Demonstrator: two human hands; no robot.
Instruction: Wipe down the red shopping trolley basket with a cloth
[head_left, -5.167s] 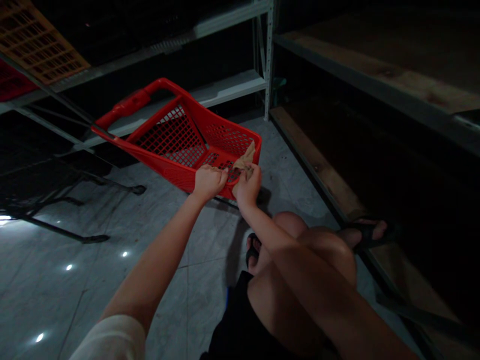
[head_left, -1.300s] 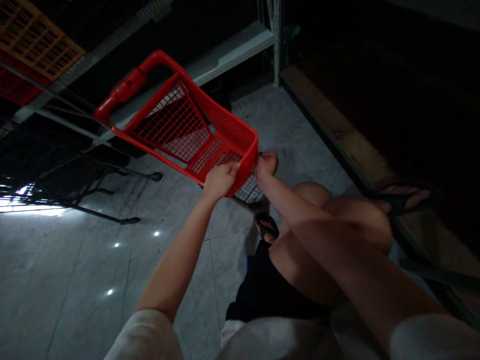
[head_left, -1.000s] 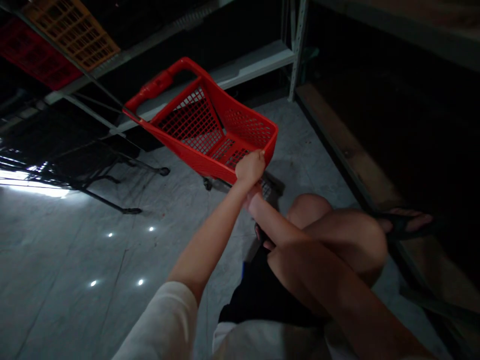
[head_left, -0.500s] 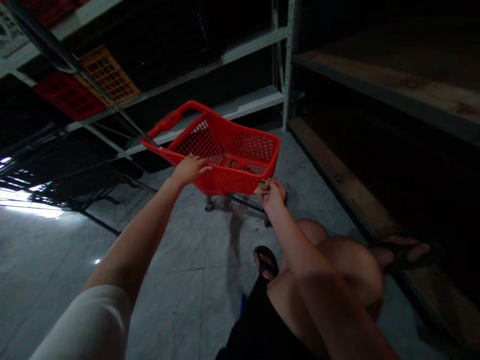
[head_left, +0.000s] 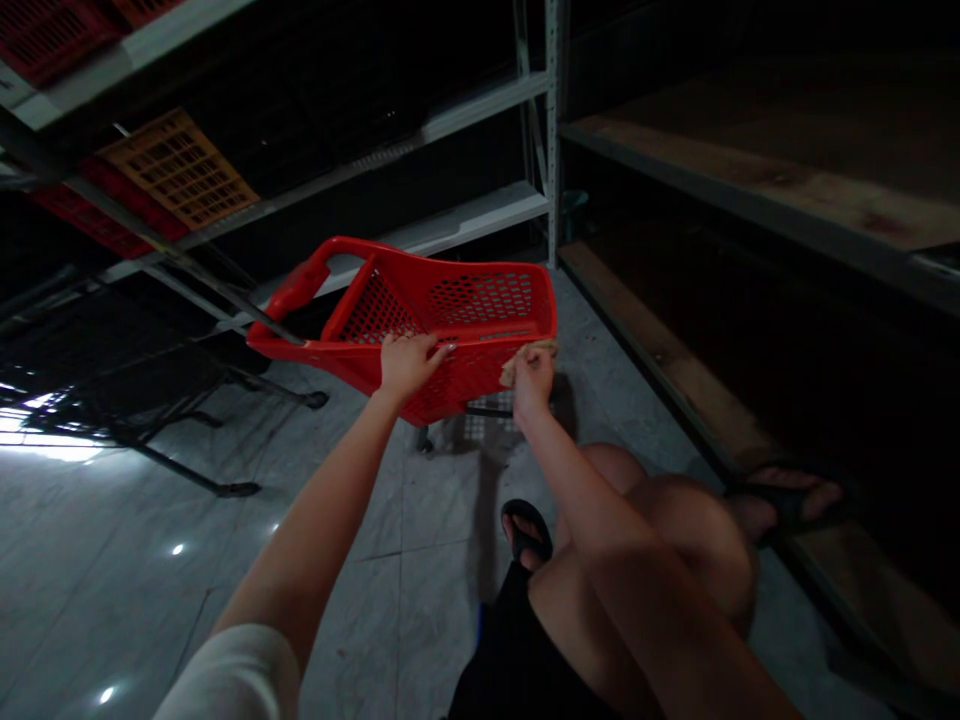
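A red plastic shopping cart (head_left: 491, 270) with a lattice basket stands in front of me, tilted towards me. My left hand (head_left: 409, 365) grips the near rim, its fingers hooked over the edge and its thumb lying along it. At the right end of the same side, my right hand (head_left: 534, 380) is closed round a crumpled tan cloth (head_left: 512, 372). The cloth touches the basket's wall just under the rim. Part of it is hidden behind my fingers.
Metal shelving (head_left: 553, 150) with a yellow crate (head_left: 184, 165) and red crates rises behind the cart. A wooden-edged shelf (head_left: 697, 185) runs along the right. Dark metal cart frames (head_left: 225, 488) stand at left on the tiled floor (head_left: 360, 600). My sandalled foot (head_left: 527, 530) is below the cart.
The cart has swung and tipped nearer, its handle end lower and further left. My left hand moved with the rim to the right; my right hand and the cloth rose slightly along the wall.
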